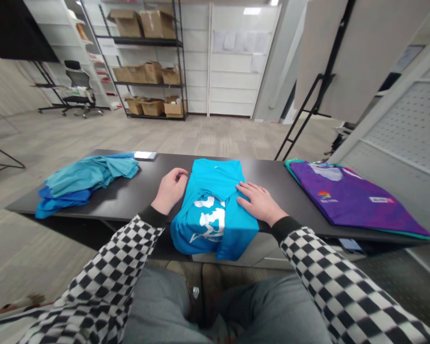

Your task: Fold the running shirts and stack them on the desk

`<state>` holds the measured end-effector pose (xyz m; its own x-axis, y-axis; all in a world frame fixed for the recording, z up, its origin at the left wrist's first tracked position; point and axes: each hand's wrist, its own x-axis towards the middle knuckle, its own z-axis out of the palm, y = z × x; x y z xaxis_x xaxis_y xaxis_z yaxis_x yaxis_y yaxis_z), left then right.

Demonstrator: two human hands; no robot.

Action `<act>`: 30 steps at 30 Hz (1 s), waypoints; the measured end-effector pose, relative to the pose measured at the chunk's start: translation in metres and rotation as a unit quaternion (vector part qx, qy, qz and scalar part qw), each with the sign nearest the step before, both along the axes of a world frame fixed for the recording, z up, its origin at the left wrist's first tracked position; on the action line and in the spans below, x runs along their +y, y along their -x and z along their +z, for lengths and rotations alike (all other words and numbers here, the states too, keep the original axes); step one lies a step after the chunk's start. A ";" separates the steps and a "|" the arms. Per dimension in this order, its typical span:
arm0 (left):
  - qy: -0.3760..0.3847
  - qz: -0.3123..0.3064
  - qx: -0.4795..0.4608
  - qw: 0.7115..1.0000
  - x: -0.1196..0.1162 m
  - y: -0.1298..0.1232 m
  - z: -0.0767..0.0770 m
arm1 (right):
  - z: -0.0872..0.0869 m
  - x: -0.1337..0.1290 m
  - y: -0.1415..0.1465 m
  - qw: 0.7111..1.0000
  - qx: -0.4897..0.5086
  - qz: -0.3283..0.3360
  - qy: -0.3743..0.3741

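Note:
A bright blue shirt (217, 179) with white print lies partly folded at the middle of the dark table (157, 179), its lower part hanging over the near edge. My right hand (260, 201) rests on the shirt's right side, fingers spread and flat. Just left of the shirt is my left hand (172, 188), its fingers curled in towards the thumb; whether they pinch any cloth is too small to tell.
Crumpled teal and blue clothes (89, 177) lie at the table's left, near a phone (145, 155). Purple shirts (354, 200) are stacked flat at the right. Beyond stand a shelf with cardboard boxes (152, 107) and a board on a black stand (317, 95).

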<state>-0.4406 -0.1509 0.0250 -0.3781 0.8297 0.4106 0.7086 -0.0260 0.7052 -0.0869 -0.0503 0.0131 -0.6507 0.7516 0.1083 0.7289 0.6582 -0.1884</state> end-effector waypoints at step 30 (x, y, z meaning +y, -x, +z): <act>0.066 -0.046 -0.150 0.985 -0.161 -0.015 -0.071 | -0.029 -0.215 0.121 0.666 0.495 0.015 0.558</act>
<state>-0.4254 -0.3121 -0.0464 -0.3860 0.9053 0.1775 0.4668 0.0256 0.8840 -0.2079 -0.2652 -0.0160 -0.6926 0.7114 -0.1190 -0.1273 -0.2830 -0.9506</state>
